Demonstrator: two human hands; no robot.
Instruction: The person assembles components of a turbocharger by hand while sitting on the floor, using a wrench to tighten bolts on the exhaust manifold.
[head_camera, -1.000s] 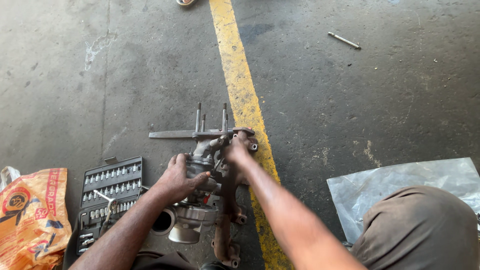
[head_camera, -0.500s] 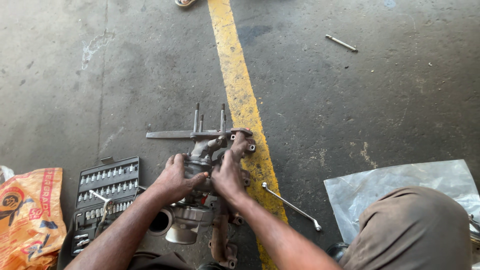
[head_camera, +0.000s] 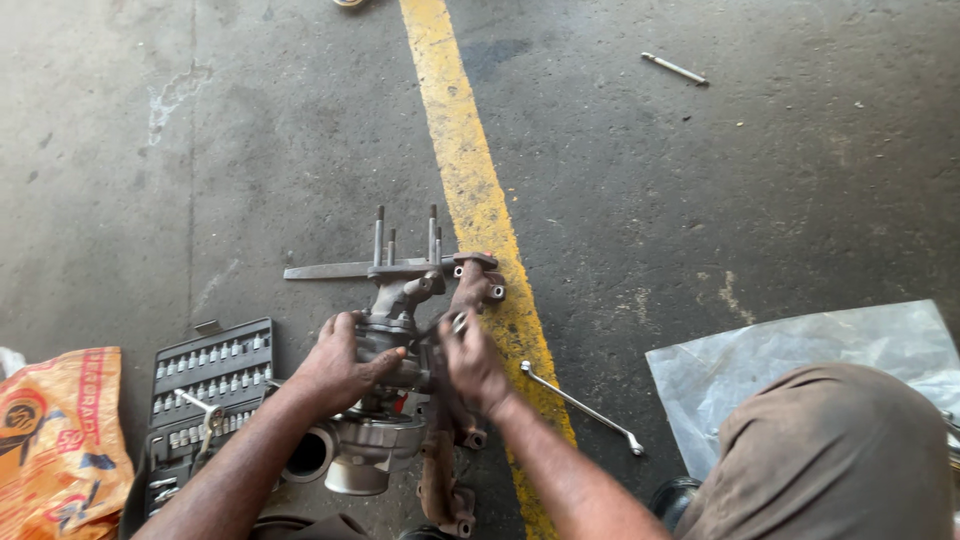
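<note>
A grey metal engine part (head_camera: 385, 440), a turbocharger-like housing with a rusty flanged manifold (head_camera: 475, 285), lies on the concrete floor before me. Studs stick up from its far flange (head_camera: 405, 265). My left hand (head_camera: 345, 360) grips the round housing from the left. My right hand (head_camera: 470, 365) is closed on a small shiny tool (head_camera: 455, 325) held against the part's right side; what kind of tool is unclear.
A long spanner (head_camera: 580, 405) lies on the yellow floor line (head_camera: 470, 170). An open socket set case (head_camera: 205, 400) and an orange bag (head_camera: 55, 445) sit at left. Clear plastic sheet (head_camera: 780, 350) and my knee (head_camera: 830, 460) are at right. A metal rod (head_camera: 675, 68) lies far off.
My right hand drew back from the far flange to the part's right side, uncovering the spanner on the floor. The left hand stayed on the housing.
</note>
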